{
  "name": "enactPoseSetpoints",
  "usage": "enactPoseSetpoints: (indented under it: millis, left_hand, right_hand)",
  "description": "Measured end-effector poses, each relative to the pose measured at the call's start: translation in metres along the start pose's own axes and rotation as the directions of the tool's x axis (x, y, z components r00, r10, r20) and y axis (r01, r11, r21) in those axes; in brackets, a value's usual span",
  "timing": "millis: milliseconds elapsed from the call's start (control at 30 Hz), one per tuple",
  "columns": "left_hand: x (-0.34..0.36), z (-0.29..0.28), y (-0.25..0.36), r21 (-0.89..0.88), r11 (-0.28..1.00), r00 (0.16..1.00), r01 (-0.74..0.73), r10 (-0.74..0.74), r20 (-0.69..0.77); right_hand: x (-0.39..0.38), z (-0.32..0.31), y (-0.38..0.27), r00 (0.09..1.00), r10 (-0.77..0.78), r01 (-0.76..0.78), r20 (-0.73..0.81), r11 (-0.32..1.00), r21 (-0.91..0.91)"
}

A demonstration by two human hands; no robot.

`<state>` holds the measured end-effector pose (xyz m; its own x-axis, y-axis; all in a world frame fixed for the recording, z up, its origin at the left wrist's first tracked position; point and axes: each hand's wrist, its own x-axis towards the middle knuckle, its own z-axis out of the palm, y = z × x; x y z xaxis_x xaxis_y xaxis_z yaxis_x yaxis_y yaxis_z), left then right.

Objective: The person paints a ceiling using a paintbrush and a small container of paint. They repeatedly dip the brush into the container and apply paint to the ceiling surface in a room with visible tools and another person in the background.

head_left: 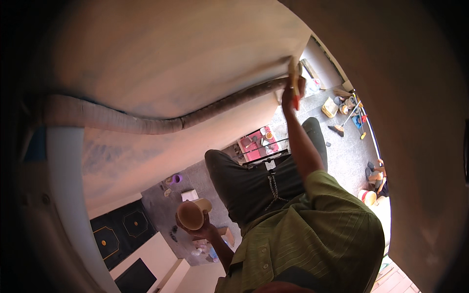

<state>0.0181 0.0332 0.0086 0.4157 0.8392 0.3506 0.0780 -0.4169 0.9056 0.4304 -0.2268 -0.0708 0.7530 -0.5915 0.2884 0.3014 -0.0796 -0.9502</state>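
My right hand (289, 93) is closed round a paintbrush (295, 101) with a red handle, raised against the pale peach plastered surface (185, 58) beside the end of a long, curved, stained band (146, 124) along it. Low on the left, my left hand (207, 227) grips a round, beige cup (190, 215), its open top facing up; I cannot make out how full it is. My bent legs in dark trousers are high above the floor.
Far below are a red platform (251, 146) with containers, brooms (342, 128) and buckets, a purple container (177, 179) and a cardboard box (224, 234). A person (378, 178) is at the right. A curved wall edge (420, 146) borders the right side.
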Motion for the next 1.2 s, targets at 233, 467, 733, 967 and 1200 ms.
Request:
enactPoseSetpoints:
  millis: [233, 467, 733, 967, 1200]
  left_hand:
    - [0.001, -0.010, -0.018, 0.003, 0.999, 0.999, 0.041, -0.041, 0.016]
    - [0.004, -0.028, -0.009, 0.127, 0.989, 0.997, -0.069, 0.072, -0.021]
    - [0.004, 0.002, -0.006, 0.044, 0.995, 0.995, -0.089, 0.087, 0.042]
    - [0.005, 0.015, -0.006, 0.002, 0.991, 0.987, -0.131, 0.130, 0.099]
    - [-0.007, -0.013, -0.021, 0.113, 0.988, 0.994, -0.106, 0.104, 0.024]
  right_hand:
    - [-0.185, 0.156, -0.035, 0.861, -0.474, 0.462, 0.184, 0.881, 0.104]
    - [-0.133, 0.126, -0.027, 0.812, -0.195, 0.032, 0.550, 0.956, 0.292]
    - [0.040, -0.030, -0.010, 0.977, -0.212, 0.209, 0.001, 0.959, -0.192]
    - [-0.041, 0.079, -0.020, 0.881, -0.470, 0.471, 0.055, 0.857, -0.211]
    - [-0.215, 0.152, -0.119, 0.798, -0.335, 0.149, 0.501, 0.915, 0.374]
